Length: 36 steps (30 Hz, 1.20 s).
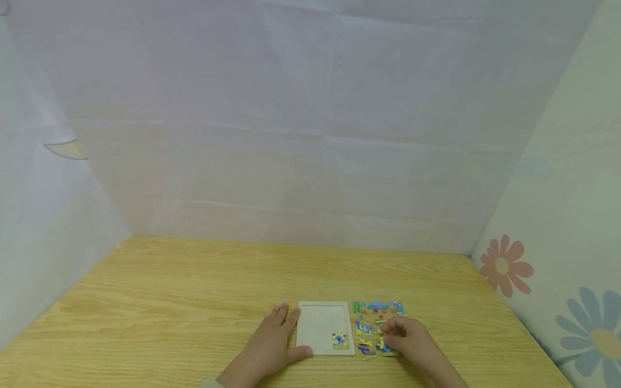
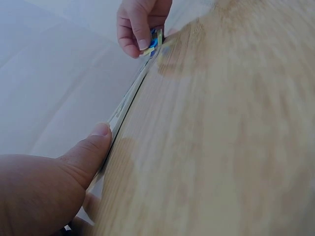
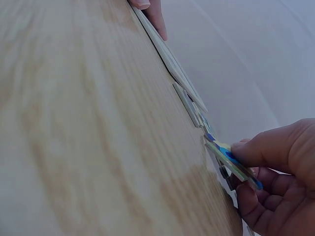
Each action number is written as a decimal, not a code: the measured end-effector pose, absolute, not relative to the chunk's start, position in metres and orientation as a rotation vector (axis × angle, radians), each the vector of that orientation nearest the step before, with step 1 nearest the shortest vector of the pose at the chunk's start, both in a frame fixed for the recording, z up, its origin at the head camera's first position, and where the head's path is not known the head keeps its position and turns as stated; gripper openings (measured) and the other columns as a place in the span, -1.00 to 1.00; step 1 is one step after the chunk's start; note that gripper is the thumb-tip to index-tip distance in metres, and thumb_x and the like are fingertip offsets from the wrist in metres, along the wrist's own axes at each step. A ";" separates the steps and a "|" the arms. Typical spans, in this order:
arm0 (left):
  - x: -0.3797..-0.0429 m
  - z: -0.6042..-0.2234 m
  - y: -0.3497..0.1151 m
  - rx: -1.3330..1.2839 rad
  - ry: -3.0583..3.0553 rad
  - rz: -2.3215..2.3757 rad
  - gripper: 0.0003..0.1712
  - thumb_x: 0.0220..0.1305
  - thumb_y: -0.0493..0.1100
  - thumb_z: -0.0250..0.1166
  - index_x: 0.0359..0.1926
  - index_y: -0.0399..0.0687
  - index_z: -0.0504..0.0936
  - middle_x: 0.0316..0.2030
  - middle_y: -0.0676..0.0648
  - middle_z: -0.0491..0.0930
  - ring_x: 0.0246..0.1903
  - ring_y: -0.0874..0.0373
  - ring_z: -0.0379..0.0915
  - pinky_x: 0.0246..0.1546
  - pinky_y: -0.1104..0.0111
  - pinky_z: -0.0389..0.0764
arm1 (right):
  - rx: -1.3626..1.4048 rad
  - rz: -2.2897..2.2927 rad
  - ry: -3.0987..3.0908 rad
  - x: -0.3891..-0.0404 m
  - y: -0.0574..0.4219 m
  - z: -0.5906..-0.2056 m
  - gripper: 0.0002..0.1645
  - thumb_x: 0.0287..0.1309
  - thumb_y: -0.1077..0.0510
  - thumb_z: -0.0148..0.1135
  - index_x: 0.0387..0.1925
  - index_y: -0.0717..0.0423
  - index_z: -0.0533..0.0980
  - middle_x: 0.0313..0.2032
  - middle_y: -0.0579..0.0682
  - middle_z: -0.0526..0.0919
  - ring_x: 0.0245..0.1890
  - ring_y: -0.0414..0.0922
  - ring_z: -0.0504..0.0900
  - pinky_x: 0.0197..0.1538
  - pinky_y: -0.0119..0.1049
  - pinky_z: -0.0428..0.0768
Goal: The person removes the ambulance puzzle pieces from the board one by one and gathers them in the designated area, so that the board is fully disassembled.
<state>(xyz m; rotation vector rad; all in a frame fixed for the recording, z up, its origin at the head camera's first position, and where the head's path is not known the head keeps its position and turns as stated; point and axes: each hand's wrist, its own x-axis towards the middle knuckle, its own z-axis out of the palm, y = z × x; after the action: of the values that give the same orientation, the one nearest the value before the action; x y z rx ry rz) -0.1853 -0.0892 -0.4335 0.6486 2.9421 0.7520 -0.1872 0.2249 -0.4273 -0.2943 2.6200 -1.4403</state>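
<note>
A pale square puzzle tray (image 1: 315, 326) lies on the table, with one colourful jigsaw piece (image 1: 339, 339) inside its lower right corner. My left hand (image 1: 271, 340) rests at the tray's left side, fingers spread and the thumb on its near left corner. To the right of the tray, my right hand (image 1: 411, 340) pinches a blue and yellow jigsaw piece (image 3: 225, 153) between thumb and fingers. In the right wrist view this piece is tilted, one edge lifted. Several loose pieces (image 1: 365, 327) lie between the tray and my right hand; its fingers partly cover some.
A joined-looking row of blue and brown pieces (image 1: 378, 307) lies at the far side of the loose group. The wooden table (image 1: 194, 291) reaches back to a pale cloth wall (image 1: 291, 161). A flower-printed sheet (image 1: 558, 242) stands on the right.
</note>
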 end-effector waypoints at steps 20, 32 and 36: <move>-0.189 -0.439 -0.090 0.638 2.948 0.737 0.08 0.01 0.43 0.15 0.34 -0.24 0.20 0.33 -0.44 0.05 0.33 -0.34 -0.09 0.29 -0.13 0.04 | -0.074 -1.392 2.794 -0.187 0.218 -0.424 -0.87 0.02 0.24 0.29 -0.34 0.16 0.54 -0.39 -0.07 0.57 -0.35 -0.19 0.49 -0.31 -0.45 0.52; -0.187 -0.437 -0.090 0.635 2.942 0.749 0.06 0.02 0.41 0.17 0.33 -0.26 0.21 0.32 -0.45 0.06 0.33 -0.34 -0.09 0.29 -0.13 0.04 | 0.074 -1.633 2.718 -0.190 0.211 -0.406 -0.85 0.13 0.19 0.22 -0.28 0.19 0.55 -0.31 -0.03 0.62 -0.27 -0.17 0.53 -0.18 -0.34 0.56; -0.187 -0.438 -0.090 0.636 2.951 0.743 0.08 0.01 0.42 0.17 0.33 -0.26 0.21 0.32 -0.44 0.07 0.33 -0.34 -0.08 0.29 -0.13 0.04 | 0.066 -1.748 2.615 -0.191 0.207 -0.400 -0.75 0.13 0.09 0.24 -0.25 0.21 0.54 -0.32 0.01 0.60 -0.29 -0.11 0.53 -0.22 -0.30 0.56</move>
<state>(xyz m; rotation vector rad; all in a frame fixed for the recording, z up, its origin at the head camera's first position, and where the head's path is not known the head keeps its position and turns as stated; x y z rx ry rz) -0.1870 -0.0898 -0.4384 0.6358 2.9505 0.7435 -0.1907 0.2070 -0.3999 0.0657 2.6146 -1.7478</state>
